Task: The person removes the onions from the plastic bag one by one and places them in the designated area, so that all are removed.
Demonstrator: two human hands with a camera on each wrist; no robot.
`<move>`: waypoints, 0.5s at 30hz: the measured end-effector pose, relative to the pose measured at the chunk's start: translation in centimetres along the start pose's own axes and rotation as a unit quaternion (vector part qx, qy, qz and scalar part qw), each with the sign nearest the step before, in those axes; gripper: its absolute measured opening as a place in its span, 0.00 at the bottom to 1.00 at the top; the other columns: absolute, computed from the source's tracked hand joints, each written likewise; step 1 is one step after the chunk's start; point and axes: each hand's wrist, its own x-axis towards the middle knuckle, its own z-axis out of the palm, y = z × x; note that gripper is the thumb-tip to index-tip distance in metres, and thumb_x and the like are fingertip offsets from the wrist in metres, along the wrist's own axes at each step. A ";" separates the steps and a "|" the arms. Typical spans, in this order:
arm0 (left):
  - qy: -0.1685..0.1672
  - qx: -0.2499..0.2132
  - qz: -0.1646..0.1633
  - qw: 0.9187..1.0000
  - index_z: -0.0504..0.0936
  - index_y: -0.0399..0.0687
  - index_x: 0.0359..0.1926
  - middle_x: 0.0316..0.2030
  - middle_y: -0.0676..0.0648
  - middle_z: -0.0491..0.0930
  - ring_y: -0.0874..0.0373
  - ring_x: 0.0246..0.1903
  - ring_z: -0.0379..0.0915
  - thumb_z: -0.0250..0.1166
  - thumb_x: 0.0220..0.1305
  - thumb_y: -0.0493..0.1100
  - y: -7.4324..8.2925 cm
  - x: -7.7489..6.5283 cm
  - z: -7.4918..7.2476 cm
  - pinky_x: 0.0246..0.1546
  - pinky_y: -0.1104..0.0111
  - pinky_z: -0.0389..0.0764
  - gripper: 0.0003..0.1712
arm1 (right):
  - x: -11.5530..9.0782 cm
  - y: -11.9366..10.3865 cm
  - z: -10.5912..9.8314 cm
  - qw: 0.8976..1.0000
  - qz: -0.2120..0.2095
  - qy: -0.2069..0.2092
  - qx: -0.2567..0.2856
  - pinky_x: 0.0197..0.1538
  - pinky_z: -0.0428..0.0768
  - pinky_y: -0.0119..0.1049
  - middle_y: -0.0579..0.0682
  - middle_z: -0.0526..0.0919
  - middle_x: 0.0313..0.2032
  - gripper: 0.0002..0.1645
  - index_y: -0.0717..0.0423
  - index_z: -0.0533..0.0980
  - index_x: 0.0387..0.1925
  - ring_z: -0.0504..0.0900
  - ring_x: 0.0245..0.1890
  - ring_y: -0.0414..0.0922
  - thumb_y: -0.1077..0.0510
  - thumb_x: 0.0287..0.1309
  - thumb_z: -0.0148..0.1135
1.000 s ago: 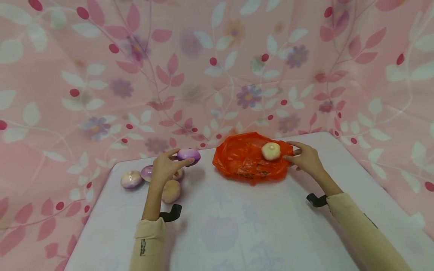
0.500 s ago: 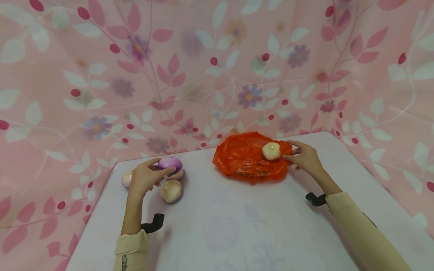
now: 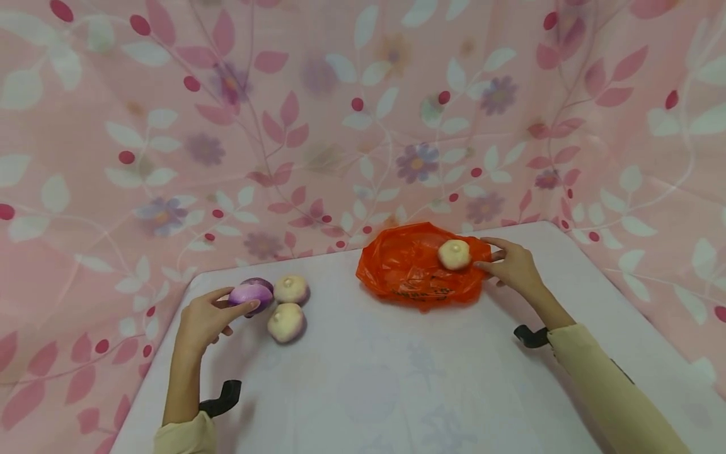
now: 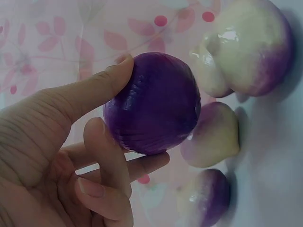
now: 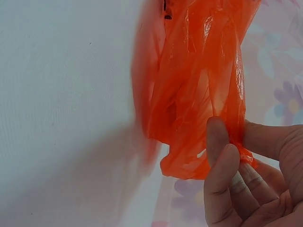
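In the head view my left hand [image 3: 200, 323] pinches a purple onion [image 3: 249, 296] between thumb and fingers, raised over the table's left side. The left wrist view shows the same purple onion [image 4: 156, 104] in the fingertips, with other onions beyond it. Beside it lie two cream-topped onions [image 3: 292, 289], one in front of the other. My left hand and the held onion partly hide others. My right hand [image 3: 513, 270] pinches the right edge of an orange plastic bag [image 3: 397, 265], as the right wrist view confirms. A cream onion [image 3: 454, 255] shows at the bag's right part.
The table has a white cloth [image 3: 368, 378] with faint printing. A pink floral curtain [image 3: 363, 126] rises right behind it. Each wrist carries a black mount [image 3: 222, 398].
My left hand has moved left and toward me with the purple onion, away from the bag, uncovering the two cream-topped onions. My right hand and the bag have stayed nearly still.
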 end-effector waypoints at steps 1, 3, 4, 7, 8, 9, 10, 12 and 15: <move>-0.003 0.004 -0.001 1.000 0.71 0.46 0.67 0.52 0.37 0.81 0.51 0.21 0.81 0.70 0.49 0.72 -0.2 -0.1 0.0 0.15 0.63 0.74 0.52 | 0.0 0.0 0.0 1.000 0.000 0.000 0.002 0.23 0.83 0.42 0.68 0.84 0.41 0.39 0.56 0.67 0.69 0.87 0.28 0.58 0.55 0.58 0.72; -0.010 0.011 -0.006 1.000 0.71 0.44 0.67 0.47 0.38 0.83 0.50 0.21 0.81 0.71 0.49 0.71 -0.7 -0.2 0.0 0.15 0.63 0.73 0.52 | -0.1 0.0 0.1 1.000 0.003 -0.003 0.003 0.24 0.83 0.42 0.68 0.84 0.42 0.39 0.56 0.67 0.69 0.87 0.29 0.58 0.55 0.58 0.71; -0.015 0.016 -0.013 1.000 0.71 0.43 0.67 0.43 0.38 0.85 0.50 0.20 0.80 0.71 0.49 0.71 -0.9 -0.2 0.1 0.15 0.63 0.73 0.53 | -0.1 0.0 0.1 1.000 0.004 -0.003 0.003 0.24 0.83 0.42 0.68 0.84 0.42 0.39 0.56 0.67 0.69 0.87 0.29 0.58 0.54 0.58 0.71; -0.024 0.026 -0.033 0.999 0.70 0.39 0.68 0.28 0.41 0.85 0.50 0.19 0.79 0.71 0.48 0.72 -1.6 -0.3 0.2 0.15 0.64 0.72 0.56 | -0.1 0.0 0.1 1.000 0.005 -0.002 -0.003 0.24 0.83 0.42 0.68 0.84 0.42 0.39 0.56 0.67 0.69 0.87 0.29 0.58 0.54 0.58 0.71; -0.027 0.030 -0.037 0.998 0.70 0.37 0.68 0.23 0.43 0.84 0.50 0.18 0.78 0.71 0.48 0.72 -1.9 -0.3 0.3 0.15 0.64 0.72 0.57 | -0.1 0.0 0.1 1.000 0.006 -0.003 -0.003 0.24 0.83 0.42 0.68 0.84 0.42 0.39 0.56 0.67 0.69 0.87 0.29 0.57 0.54 0.58 0.71; -0.029 0.033 -0.040 0.998 0.70 0.37 0.67 0.20 0.44 0.83 0.51 0.18 0.77 0.71 0.48 0.72 -2.1 -0.3 0.4 0.15 0.65 0.71 0.57 | -0.1 0.0 0.1 1.000 0.006 -0.003 -0.004 0.24 0.83 0.42 0.68 0.84 0.42 0.39 0.56 0.67 0.69 0.87 0.29 0.57 0.54 0.58 0.71; -0.031 0.036 -0.043 0.998 0.70 0.37 0.67 0.17 0.45 0.81 0.51 0.18 0.77 0.71 0.48 0.72 -2.3 -0.3 0.5 0.15 0.65 0.71 0.57 | -0.1 0.0 0.1 1.000 0.008 -0.004 -0.004 0.24 0.83 0.42 0.68 0.84 0.43 0.40 0.56 0.66 0.69 0.87 0.29 0.57 0.54 0.59 0.71; -0.031 0.036 -0.039 0.998 0.70 0.37 0.67 0.16 0.46 0.81 0.50 0.18 0.78 0.71 0.49 0.71 -2.8 -0.3 0.8 0.15 0.64 0.72 0.56 | -0.2 0.0 0.0 1.000 0.010 -0.006 -0.004 0.24 0.83 0.42 0.68 0.83 0.43 0.40 0.56 0.66 0.69 0.87 0.29 0.58 0.54 0.59 0.71; -0.034 0.035 -0.035 0.998 0.71 0.38 0.66 0.16 0.46 0.81 0.49 0.19 0.79 0.71 0.49 0.71 -3.4 -0.3 1.4 0.16 0.63 0.73 0.54 | -0.2 0.0 0.0 1.000 0.015 -0.007 -0.006 0.24 0.83 0.42 0.68 0.83 0.43 0.40 0.56 0.66 0.69 0.87 0.30 0.57 0.54 0.59 0.71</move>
